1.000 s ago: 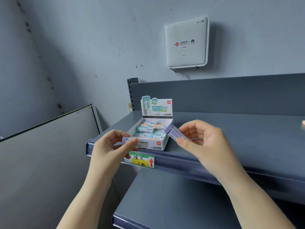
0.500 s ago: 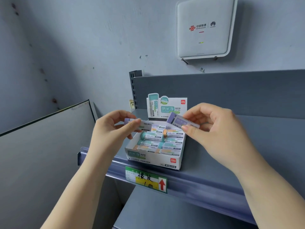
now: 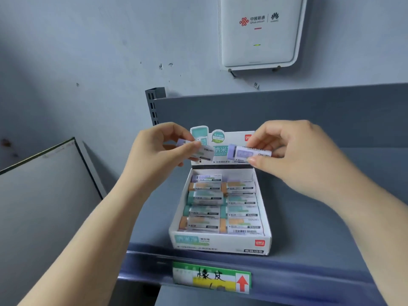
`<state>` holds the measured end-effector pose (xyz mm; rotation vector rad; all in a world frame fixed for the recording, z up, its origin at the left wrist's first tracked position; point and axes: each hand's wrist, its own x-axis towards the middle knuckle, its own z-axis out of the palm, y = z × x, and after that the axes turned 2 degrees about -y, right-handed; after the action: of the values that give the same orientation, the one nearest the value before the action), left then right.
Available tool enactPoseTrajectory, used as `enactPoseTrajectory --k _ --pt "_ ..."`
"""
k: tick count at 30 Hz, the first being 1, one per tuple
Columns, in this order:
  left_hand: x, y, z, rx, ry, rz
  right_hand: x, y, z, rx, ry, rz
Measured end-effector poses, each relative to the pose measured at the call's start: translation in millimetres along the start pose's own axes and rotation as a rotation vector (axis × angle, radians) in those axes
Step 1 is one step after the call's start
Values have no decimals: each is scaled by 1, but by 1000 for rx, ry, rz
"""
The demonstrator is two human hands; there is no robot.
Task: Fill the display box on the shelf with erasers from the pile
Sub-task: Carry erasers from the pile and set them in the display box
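Two hands hover above the display box (image 3: 220, 230) on the shelf (image 3: 320, 217), left hand (image 3: 154, 155) pinching one purple eraser (image 3: 198, 151), right hand (image 3: 295, 155) another (image 3: 247, 152); each probably should go in flat, lengthwise, toward the box's back row.

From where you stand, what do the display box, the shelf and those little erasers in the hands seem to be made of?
Display box: thin printed cardboard, slightly glossy; folded edges and a stand-up header flap.
Shelf: probably painted sheet metal, matte grey-blue; thin bent front lip and a slotted upright behind.
Erasers, in the left hand and the right hand: printed paper sleeves, with a lilac end showing, likely rubber or vinyl.
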<state>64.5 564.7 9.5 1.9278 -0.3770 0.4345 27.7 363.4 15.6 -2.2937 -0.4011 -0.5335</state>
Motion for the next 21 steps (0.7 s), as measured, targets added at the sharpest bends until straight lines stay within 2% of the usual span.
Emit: enactPoseTrajectory --k 9,17,21 --pt "17 -29 7 -72 -117 -44 21 17 25 -125 -197 117" --pt "11 -37 6 -28 -144 -58 20 27 35 -218 -183 76" --pt "10 -40 5 1 -151 -34 18 31 38 -347 -176 13"
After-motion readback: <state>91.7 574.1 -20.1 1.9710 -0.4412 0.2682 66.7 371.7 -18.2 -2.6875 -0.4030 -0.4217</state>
